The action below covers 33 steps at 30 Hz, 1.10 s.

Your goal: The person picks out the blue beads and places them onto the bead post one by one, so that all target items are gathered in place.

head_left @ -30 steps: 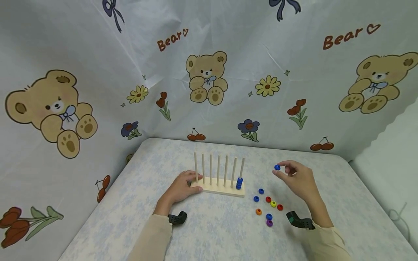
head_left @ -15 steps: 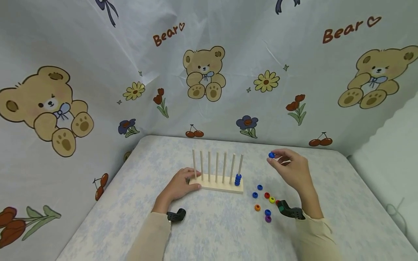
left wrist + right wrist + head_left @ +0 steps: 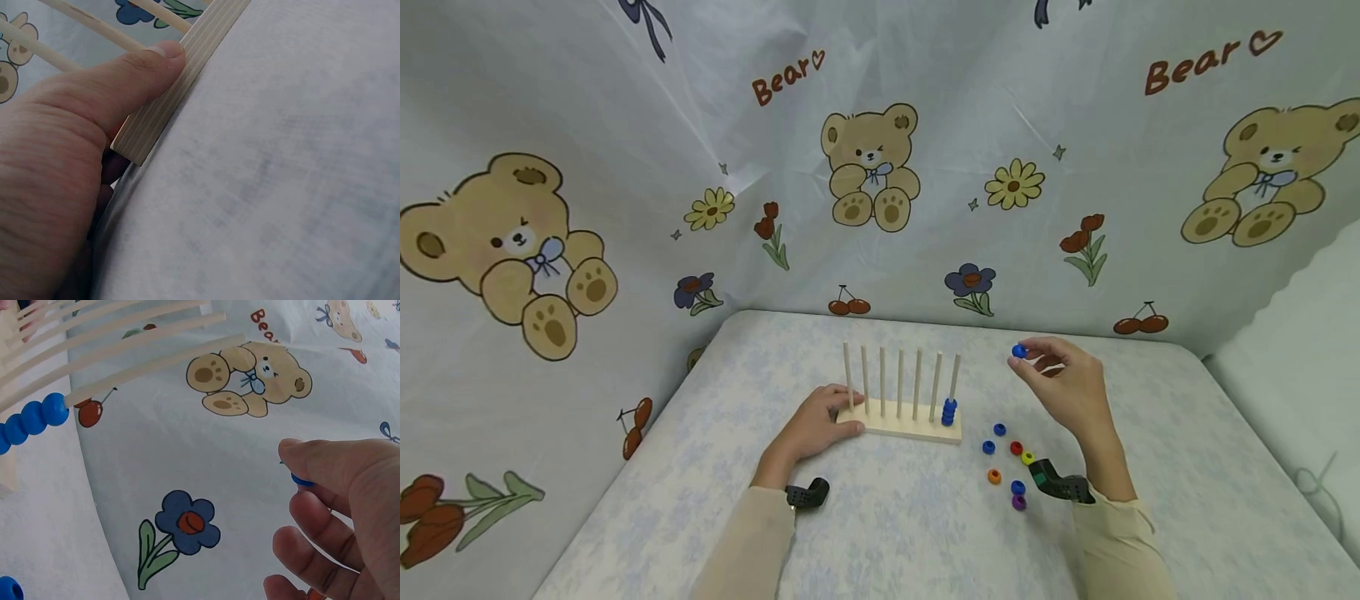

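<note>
– While the wooden rack (image 3: 893, 429) is steadied at the picture's centre, where is the blue bead (image 3: 1018, 351) kept?
– Right of centre, above the tabletop (image 3: 887, 521), it is pinched between thumb and fingertip of the right hand (image 3: 1066, 387); the remaining fingers are loosely bent.
– And the left hand (image 3: 812, 425)?
– The rack's left end is gripped by it, the thumb laid along the near edge.
– How might the bead handle?
– It should be found light, stiff and hardly fragile, though its smooth roundness could make it slippery. It is best taken by its sides, the hole left uncovered.
– The materials?
– Straight-grained pale wood is shown in the left wrist view. Seven slim rods (image 3: 882, 379) are set upright, glossy stacked beads (image 3: 949, 412) are threaded on the rightmost, and rounded, holed loose beads (image 3: 994, 477) are scattered lower right.
</note>
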Available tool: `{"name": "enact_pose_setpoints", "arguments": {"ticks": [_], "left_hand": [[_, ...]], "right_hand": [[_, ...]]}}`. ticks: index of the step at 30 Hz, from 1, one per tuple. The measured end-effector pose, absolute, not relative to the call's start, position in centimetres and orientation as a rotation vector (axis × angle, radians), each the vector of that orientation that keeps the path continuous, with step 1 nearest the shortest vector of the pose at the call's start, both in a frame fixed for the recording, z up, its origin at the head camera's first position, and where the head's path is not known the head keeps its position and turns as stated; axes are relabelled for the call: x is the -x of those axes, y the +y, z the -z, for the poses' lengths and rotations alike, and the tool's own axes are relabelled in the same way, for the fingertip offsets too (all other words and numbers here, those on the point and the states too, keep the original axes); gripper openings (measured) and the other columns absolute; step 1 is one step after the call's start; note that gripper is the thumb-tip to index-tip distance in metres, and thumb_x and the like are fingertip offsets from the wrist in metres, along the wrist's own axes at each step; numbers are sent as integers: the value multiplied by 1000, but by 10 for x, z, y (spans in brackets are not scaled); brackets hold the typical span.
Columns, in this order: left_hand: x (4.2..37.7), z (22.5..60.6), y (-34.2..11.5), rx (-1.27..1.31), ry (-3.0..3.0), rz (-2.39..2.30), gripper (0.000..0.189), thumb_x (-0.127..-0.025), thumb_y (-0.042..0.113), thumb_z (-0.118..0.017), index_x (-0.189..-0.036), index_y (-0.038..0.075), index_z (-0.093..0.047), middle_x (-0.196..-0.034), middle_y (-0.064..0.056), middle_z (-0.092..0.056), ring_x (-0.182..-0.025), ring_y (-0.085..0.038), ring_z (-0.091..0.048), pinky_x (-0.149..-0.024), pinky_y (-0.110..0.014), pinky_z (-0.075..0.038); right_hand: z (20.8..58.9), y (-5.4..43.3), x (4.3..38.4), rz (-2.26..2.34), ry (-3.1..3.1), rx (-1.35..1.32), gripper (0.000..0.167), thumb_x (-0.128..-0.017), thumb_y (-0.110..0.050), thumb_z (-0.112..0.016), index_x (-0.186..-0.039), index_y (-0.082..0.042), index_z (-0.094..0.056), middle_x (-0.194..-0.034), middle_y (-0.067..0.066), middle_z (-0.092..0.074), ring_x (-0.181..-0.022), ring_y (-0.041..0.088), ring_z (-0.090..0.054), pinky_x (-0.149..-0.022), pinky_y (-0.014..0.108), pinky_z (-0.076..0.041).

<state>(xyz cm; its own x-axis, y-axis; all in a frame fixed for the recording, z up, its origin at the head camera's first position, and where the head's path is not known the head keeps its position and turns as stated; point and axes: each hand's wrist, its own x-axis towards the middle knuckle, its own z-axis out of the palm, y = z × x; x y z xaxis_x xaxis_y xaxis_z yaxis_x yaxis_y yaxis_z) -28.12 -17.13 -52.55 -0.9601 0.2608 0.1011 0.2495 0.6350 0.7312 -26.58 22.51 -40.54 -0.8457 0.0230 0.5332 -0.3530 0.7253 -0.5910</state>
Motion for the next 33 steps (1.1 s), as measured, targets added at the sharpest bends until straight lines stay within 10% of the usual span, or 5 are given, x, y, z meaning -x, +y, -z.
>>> {"name": "enact_pose_setpoints", "arguments": {"ticks": [24,33], "left_hand": [[281,525,-170,-410,2814,-1257,46,-83,51,-79,-127,45,-65,-141,14,-53,-141,-21,-41,-116,-54,-36],[279,521,-170,-422,2808,-1264,47,-82,52,-79,-126,44,-66,-141,13,-54,-141,-23,-42,-115,-57,-35]], "right_hand": [[397,181,253,-1061,-2304,-371,27,-86,-23,-81,-111,-14,-75,-94,1,-73,-78,12,-66,-71,26,-59],[401,168,251,-1087,-2286,-388,28,-88,-24,-80,-112,-11,-75,-98,2,-76,-79,12,-67,-73,9,-52]]}}
